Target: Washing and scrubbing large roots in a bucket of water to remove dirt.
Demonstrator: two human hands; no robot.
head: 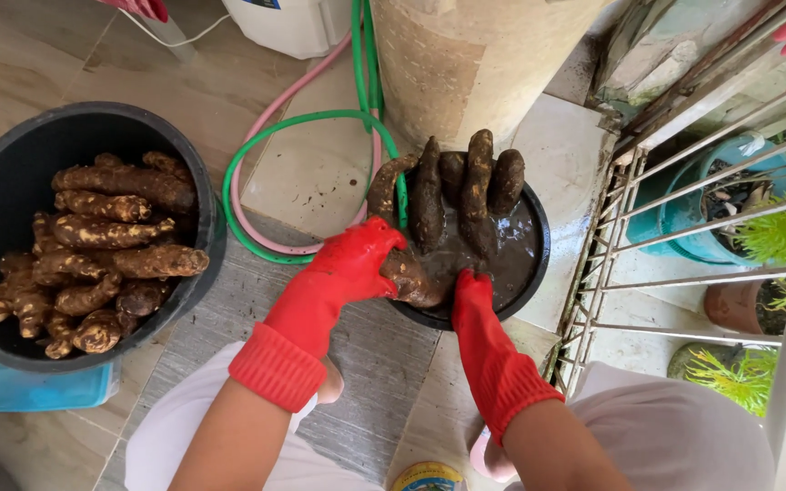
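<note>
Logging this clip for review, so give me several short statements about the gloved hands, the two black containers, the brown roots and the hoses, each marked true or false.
1. Both hands wear red rubber gloves: left hand, right hand. True.
2. The left hand grips a muddy brown root at the rim of the round black basin of dark muddy water. True.
3. The large black bucket is empty. False: it holds a pile of brown roots.
4. The basin holds a single root. False: several lean on its far rim.
5. A looped green hose lies on the floor tiles beside a pink hose. True.
</note>
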